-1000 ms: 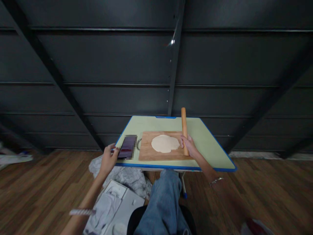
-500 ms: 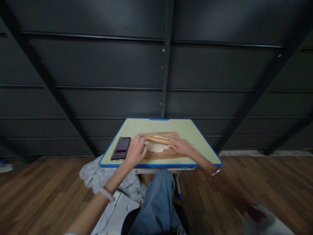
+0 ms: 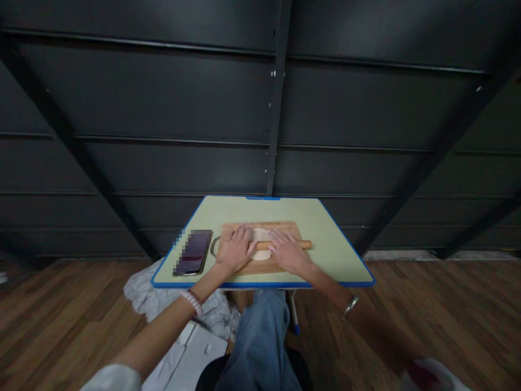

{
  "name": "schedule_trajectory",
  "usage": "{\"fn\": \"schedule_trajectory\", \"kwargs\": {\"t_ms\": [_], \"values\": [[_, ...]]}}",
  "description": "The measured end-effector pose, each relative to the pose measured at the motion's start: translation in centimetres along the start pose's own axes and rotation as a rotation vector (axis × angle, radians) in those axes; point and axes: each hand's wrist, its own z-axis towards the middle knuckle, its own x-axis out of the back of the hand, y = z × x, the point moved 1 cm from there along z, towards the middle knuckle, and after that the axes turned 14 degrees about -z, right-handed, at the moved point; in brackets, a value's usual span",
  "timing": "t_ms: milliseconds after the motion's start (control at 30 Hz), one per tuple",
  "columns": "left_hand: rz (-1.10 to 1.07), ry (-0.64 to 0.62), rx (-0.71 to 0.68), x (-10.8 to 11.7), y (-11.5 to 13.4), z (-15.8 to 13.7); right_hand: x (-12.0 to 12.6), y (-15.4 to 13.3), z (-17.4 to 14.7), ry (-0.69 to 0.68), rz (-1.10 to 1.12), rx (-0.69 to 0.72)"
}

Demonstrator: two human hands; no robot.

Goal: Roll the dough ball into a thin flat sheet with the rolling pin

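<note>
A wooden rolling pin (image 3: 264, 245) lies crosswise over a flat, pale sheet of dough (image 3: 261, 235), which rests on a wooden cutting board (image 3: 285, 225). My left hand (image 3: 238, 247) covers the pin's left part, its fingers laid over it and pointing away from me. Over the right part sits my right hand (image 3: 288, 248), fingers bent across the wood, and the pin's right end sticks out beyond it. Both palms hide much of the pin and some of the dough. At the board's left edge a metal loop handle (image 3: 214, 245) shows.
The board lies on a small pale-yellow table (image 3: 325, 233) with a blue rim. A phone (image 3: 193, 252) lies left of my left hand. Below the table are crumpled light cloth (image 3: 142, 285), a white box (image 3: 199, 353) and a table leg (image 3: 294, 309). A dark panelled wall (image 3: 195, 108) stands behind.
Both hands have come nearer each other on the rolling pin. The pin has shifted right and lies more level, with its right end now exposed; the board's handle has come into view.
</note>
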Motion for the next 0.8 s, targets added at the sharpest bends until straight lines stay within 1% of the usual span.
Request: {"fn": "schedule_trajectory", "kwargs": {"t_ms": [67,133,267,333,400,467,533,567,633,700,800], "values": [[-0.004,-0.033,0.002,0.0,-0.3,1.0,-0.4,0.0,1.0,-0.001,-0.001,-0.004],[-0.017,-0.079,0.026,-0.1,-0.8,2.6,-0.9,0.4,2.3,-0.022,0.004,-0.020],[-0.081,-0.238,0.063,-0.9,-2.4,6.4,-2.4,2.0,5.3,-0.089,0.016,-0.061],[-0.114,-0.280,0.059,-1.5,-3.2,8.0,-3.0,2.8,6.6,-0.143,0.039,-0.083],[-0.127,-0.263,0.007,-2.0,-3.8,9.4,-3.6,3.5,7.9,-0.214,0.076,-0.096],[-0.130,-0.234,-0.104,-2.2,-4.2,10.6,-4.0,4.1,9.1,-0.265,0.107,-0.111],[-0.131,-0.220,-0.204,-2.3,-4.4,11.6,-4.4,4.7,10.2,-0.269,0.113,-0.121],[-0.131,-0.221,-0.230,-2.2,-4.5,12.0,-4.6,4.9,10.6,-0.254,0.105,-0.121],[-0.128,-0.219,-0.228,-2.1,-4.7,12.6,-5.0,5.3,11.4,-0.217,0.087,-0.130],[-0.125,-0.215,-0.191,-2.0,-4.8,12.8,-5.2,5.7,11.9,-0.200,0.079,-0.167],[-0.130,-0.227,-0.098,-2.2,-4.9,12.6,-5.0,5.7,11.8,-0.246,0.100,-0.245]]}}
